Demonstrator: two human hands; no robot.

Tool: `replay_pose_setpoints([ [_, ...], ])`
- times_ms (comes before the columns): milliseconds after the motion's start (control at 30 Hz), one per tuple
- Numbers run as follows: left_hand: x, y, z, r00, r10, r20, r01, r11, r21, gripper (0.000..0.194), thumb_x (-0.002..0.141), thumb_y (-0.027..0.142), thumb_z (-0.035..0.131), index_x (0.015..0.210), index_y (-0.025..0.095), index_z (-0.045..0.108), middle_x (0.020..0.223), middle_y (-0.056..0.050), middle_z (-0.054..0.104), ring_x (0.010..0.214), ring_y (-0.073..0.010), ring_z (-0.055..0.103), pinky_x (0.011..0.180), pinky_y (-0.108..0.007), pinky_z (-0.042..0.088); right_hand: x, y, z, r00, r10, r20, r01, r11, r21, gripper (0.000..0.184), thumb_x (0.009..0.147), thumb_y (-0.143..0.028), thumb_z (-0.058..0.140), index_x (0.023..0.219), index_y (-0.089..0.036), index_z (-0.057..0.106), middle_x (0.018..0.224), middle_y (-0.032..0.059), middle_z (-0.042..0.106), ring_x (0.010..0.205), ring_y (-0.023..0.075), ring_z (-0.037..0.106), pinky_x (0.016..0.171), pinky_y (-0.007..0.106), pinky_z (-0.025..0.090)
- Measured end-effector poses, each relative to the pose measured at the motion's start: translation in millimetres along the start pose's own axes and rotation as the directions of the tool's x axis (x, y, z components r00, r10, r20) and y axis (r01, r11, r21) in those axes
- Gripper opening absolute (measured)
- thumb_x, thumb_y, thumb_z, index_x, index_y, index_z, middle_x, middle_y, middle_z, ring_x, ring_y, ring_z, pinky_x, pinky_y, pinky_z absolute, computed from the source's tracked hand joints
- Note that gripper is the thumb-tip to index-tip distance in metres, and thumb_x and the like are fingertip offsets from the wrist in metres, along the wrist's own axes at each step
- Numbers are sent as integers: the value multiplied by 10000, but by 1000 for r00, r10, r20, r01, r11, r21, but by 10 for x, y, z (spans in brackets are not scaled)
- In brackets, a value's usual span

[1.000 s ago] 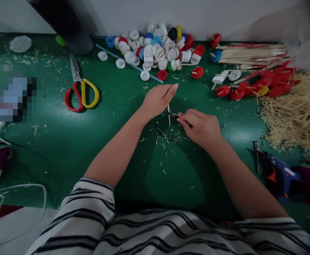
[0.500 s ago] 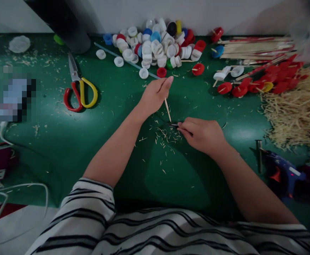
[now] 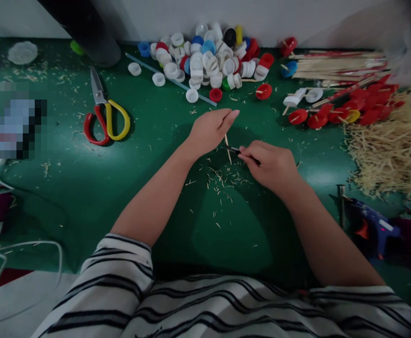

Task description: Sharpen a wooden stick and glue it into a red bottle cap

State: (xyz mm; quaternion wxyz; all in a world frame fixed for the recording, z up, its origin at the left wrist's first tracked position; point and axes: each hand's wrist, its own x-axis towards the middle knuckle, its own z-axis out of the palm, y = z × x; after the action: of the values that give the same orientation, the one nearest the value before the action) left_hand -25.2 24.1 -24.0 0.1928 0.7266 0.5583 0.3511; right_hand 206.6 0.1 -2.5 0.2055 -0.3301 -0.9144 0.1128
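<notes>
My left hand [image 3: 210, 129] pinches a short thin wooden stick [image 3: 228, 148] that points down toward the green table [image 3: 85, 197]. My right hand [image 3: 270, 164] is closed round a small dark-bladed knife [image 3: 234, 150], whose tip meets the stick's lower part. Fine wood shavings [image 3: 222, 180] lie scattered on the table just under both hands.
A heap of white, red and blue bottle caps [image 3: 208, 58] lies at the back. Red-and-yellow scissors [image 3: 104, 115] sit to the left. On the right are long sticks [image 3: 335, 68], red caps on sticks [image 3: 349, 110], a pile of wood slivers [image 3: 391, 145] and a blue glue gun [image 3: 370, 227].
The left hand lifted the stick back toward the caps, then came down toward me again. The right hand with the knife dropped slightly, then rose to meet the stick.
</notes>
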Motion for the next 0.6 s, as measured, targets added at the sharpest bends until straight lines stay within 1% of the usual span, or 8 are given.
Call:
replay_pose_setpoints([
  [133, -11, 14, 15, 1000, 9, 6, -9, 999, 47, 639, 1110, 671, 170, 750, 243, 480, 679, -29, 565, 646, -182, 543, 638, -344, 355, -47, 38, 0, 999, 14, 30, -17, 997, 72, 259, 1076, -291, 582, 836, -234, 663, 930, 31, 786, 814, 187, 719, 638, 316, 452],
  [267, -16, 15, 21, 1000, 11, 6, -12, 998, 68, 642, 1107, 677, 171, 748, 242, 478, 670, -29, 550, 620, -183, 519, 620, -349, 333, -88, 60, 8, 999, 13, 39, -17, 994, 111, 241, 1063, -267, 602, 833, -230, 664, 922, 30, 782, 786, 178, 713, 619, 312, 447],
  [400, -19, 21, 30, 1000, 2, 6, -3, 995, 101, 636, 1109, 673, 185, 738, 242, 466, 668, -28, 541, 607, -180, 508, 620, -349, 322, -135, 71, -8, 997, 31, 68, -39, 992, 119, 196, 1045, -256, 615, 861, -231, 679, 936, 32, 788, 776, 181, 713, 610, 313, 448],
  [600, -30, 75, 13, 999, -34, 39, 28, 988, 155, 614, 1128, 622, 208, 742, 237, 490, 683, -34, 564, 647, -189, 555, 636, -344, 338, -182, 58, -49, 995, 52, 84, -62, 991, 121, 188, 1048, -278, 603, 885, -235, 686, 943, 35, 793, 785, 190, 722, 618, 325, 456],
])
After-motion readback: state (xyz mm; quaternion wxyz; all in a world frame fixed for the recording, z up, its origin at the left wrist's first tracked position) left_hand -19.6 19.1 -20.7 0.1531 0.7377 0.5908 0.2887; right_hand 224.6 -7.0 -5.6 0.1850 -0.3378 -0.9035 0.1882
